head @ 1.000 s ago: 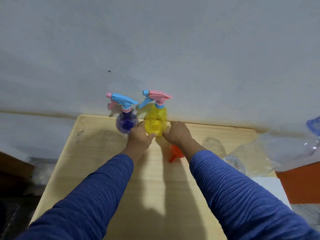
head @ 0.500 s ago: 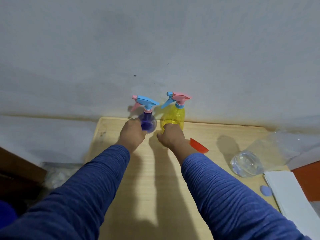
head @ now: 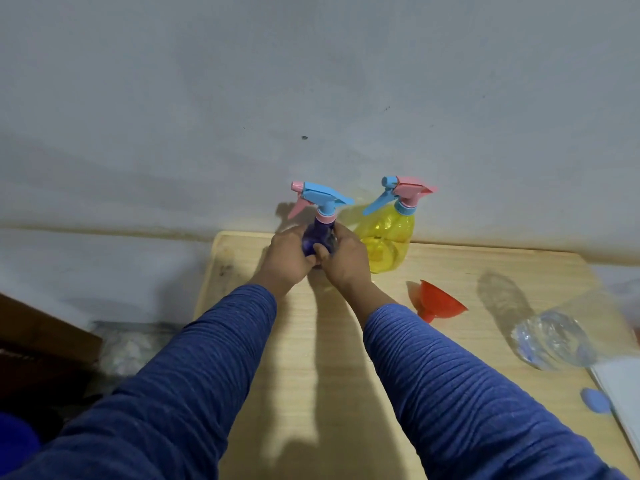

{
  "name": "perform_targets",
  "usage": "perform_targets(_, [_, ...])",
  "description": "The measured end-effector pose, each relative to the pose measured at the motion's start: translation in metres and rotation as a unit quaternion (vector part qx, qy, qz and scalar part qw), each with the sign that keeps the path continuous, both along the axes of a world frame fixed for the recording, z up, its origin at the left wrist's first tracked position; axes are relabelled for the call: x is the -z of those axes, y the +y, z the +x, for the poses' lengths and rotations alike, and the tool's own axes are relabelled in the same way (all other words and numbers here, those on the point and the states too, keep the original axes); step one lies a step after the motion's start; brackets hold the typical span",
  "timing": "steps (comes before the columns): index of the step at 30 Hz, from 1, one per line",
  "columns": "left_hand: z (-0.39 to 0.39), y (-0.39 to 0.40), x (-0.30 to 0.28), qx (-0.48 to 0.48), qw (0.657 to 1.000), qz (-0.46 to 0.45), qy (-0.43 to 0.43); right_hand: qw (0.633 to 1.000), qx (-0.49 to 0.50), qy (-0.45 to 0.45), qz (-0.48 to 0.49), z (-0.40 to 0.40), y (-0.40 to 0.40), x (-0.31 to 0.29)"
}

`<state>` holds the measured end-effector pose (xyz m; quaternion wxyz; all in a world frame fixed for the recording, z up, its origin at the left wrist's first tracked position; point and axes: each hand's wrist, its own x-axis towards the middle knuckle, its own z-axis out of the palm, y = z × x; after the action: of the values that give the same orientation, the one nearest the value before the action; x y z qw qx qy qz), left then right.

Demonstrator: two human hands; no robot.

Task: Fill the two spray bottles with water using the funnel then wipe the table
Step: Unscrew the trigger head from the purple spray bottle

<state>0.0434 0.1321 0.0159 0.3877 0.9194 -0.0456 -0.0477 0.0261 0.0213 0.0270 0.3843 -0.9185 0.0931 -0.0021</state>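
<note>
Both hands were wrapped around the purple spray bottle (head: 318,237), which stood upright near the far edge of the wooden tabletop (head: 311,358), close to the grey wall (head: 311,81). The left hand (head: 285,259) gripped the bottle's round body from the left, and the right hand (head: 343,261) closed on it from the right, its thumb pressed across the front of the bottle. The bottle's blue trigger head with a pink nozzle and pink collar (head: 320,199) rose above the fingers, still seated on the neck. Just beside it to the right, partly behind the right hand, stood the yellow spray bottle (head: 391,240), upright, with a pink trigger head and blue lever (head: 403,194) in place; whether the two bottles touched could not be told. The orange funnel (head: 438,301) lay tipped on its side on the tabletop, to the right of the right forearm and apart from both bottles. Farther right, near the tabletop's edge, a clear plastic water bottle (head: 550,339) lay on its side, and a small blue cap (head: 595,400) rested near it, just beside a white sheet or cloth (head: 623,386) at the frame's edge. Both forearms wore ribbed blue sleeves (head: 207,375).
</note>
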Motion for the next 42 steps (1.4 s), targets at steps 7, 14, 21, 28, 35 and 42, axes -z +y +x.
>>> perform_targets(7, [-0.021, 0.009, 0.007, -0.011, 0.998, -0.066, -0.012, 0.998, 0.018, -0.031, 0.050, -0.019, 0.003, -0.005])
perform_targets(14, [-0.089, 0.008, 0.006, -0.049, 0.989, -0.139, -0.013, 0.995, 0.024, -0.036, 0.090, -0.084, -0.003, -0.022])
perform_targets(21, [-0.155, -0.034, 0.000, -0.004, 0.983, -0.182, -0.024, 0.994, 0.049, -0.037, 0.095, -0.151, -0.047, -0.024])
perform_targets(28, [-0.197, -0.090, 0.005, 0.000, 0.986, -0.165, -0.038, 0.995, 0.053, -0.037, 0.082, -0.194, -0.104, -0.023])
perform_targets(35, [-0.217, -0.125, 0.013, -0.005, 0.986, -0.165, -0.037, 0.995, 0.038, -0.006, 0.090, -0.209, -0.145, -0.010])
perform_targets(42, [-0.216, -0.138, 0.020, -0.033, 0.986, -0.164, -0.019, 0.994, -0.001, 0.005, 0.109, -0.203, -0.165, -0.008])
